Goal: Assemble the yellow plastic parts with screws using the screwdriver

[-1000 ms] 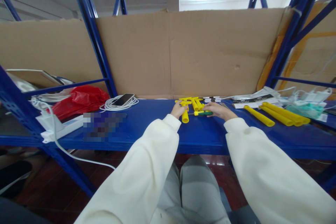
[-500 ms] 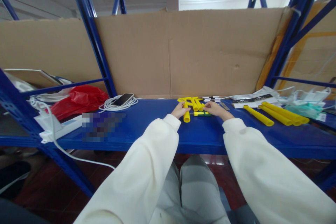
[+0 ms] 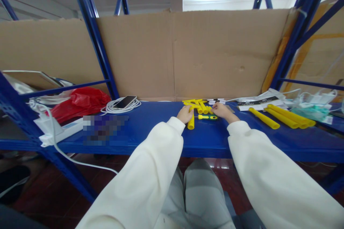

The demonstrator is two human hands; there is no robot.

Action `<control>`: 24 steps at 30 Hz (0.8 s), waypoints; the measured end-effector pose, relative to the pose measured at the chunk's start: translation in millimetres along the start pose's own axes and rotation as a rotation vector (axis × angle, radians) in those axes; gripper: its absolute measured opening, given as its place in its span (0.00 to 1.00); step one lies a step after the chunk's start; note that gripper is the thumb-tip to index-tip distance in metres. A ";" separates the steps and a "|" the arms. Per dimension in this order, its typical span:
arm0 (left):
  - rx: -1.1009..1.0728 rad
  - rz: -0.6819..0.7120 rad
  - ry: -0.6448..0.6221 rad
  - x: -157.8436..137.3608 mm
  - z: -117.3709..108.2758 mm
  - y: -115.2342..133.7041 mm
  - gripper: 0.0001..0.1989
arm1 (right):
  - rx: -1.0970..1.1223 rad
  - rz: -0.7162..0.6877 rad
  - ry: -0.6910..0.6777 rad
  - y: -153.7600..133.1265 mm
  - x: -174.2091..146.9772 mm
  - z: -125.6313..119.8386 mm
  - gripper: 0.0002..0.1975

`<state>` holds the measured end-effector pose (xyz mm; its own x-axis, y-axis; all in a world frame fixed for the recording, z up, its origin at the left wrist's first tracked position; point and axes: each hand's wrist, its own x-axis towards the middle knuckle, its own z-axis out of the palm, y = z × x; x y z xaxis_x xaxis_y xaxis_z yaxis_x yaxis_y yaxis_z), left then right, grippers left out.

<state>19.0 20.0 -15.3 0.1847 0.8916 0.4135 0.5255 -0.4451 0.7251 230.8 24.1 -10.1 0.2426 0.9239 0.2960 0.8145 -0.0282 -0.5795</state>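
Left hand [image 3: 185, 113] clenched on short yellow plastic tube [image 3: 191, 123] lying on blue metal shelf [image 3: 150, 128], right hand [image 3: 220, 109] fingering yellow pieces pile [image 3: 199, 105], grip unclear, beside green-yellow screwdriver [image 3: 207, 117]; best keep tube pinned flat, pick one piece cleanly.

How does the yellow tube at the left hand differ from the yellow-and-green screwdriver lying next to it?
The yellow tube is plain yellow all over; the screwdriver has a yellow and green handle. The tube points toward the person, while the screwdriver lies crosswise. The left hand grips the tube; the screwdriver lies free by the right hand. The tube looks thicker. Both rest on the blue shelf.
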 end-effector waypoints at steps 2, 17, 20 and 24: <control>0.033 -0.002 0.025 -0.2 -1.6 1.1 0.15 | -0.033 0.028 0.033 3.0 3.8 -1.7 0.12; 0.162 -0.023 0.046 -2.1 -3.5 1.5 0.12 | -0.263 0.137 0.037 27.8 60.2 4.8 0.24; 0.158 -0.026 0.054 -2.4 -3.0 1.7 0.12 | -0.255 0.155 0.018 32.1 71.5 6.0 0.23; 0.186 -0.021 0.040 -2.9 -2.8 2.0 0.12 | -0.247 0.152 0.041 36.3 81.1 4.9 0.22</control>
<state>17.2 16.2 -13.5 0.1410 0.8950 0.4231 0.6742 -0.3998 0.6210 277.4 99.9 -10.9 0.3886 0.8858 0.2536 0.8696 -0.2616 -0.4189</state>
